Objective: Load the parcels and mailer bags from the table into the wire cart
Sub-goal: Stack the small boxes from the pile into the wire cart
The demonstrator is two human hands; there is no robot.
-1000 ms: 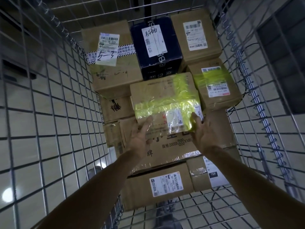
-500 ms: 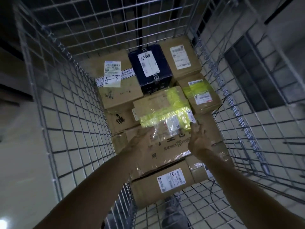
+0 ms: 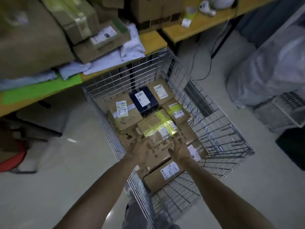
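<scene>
On the surface [image 3: 153,41] at left, boxes [image 3: 99,42] lie stacked over mailer bags [image 3: 113,61]; tugging a bag from beneath could tip that pile; in the wire cart [image 3: 132,75] the yellow-taped box [image 3: 158,128] rests atop others and may slide; left hand [image 3: 140,150] and right hand [image 3: 180,149] reach in just beside it, fingers spread, each grip wide, holding nothing.

Dim indoor light, motion blur smearing the upper left, wide-angle bending at the edges, faint floor glare.
</scene>
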